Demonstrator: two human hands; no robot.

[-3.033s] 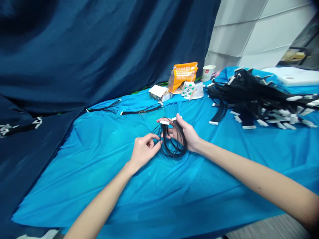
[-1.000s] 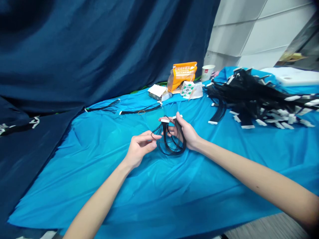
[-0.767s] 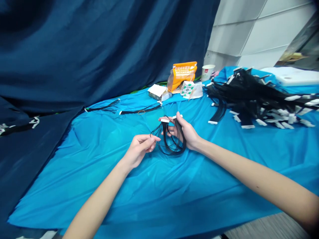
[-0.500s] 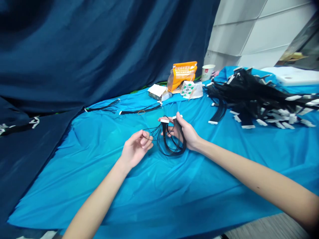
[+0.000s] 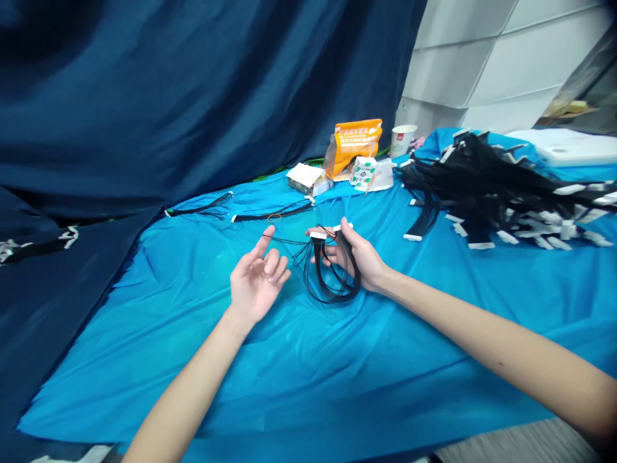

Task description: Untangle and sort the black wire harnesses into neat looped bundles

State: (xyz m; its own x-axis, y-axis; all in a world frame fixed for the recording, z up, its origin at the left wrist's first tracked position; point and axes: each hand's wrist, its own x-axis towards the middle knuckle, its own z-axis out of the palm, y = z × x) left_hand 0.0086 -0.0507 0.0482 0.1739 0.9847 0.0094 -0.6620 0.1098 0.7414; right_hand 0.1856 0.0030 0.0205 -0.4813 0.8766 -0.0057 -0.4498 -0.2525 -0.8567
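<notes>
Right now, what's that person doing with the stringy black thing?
The person's right hand holds a looped black wire bundle with white ends. Thin wires stretch from it to a raised finger of the left hand. A big black pile lies farther right, on blue cloth.

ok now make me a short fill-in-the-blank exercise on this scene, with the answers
1. The looped black bundle is held in the person's ____ hand.
2. The front of the upright pouch is mainly ____.
3. The large black pile lies on a ____ cloth.
Missing words: right; orange; blue.
</notes>
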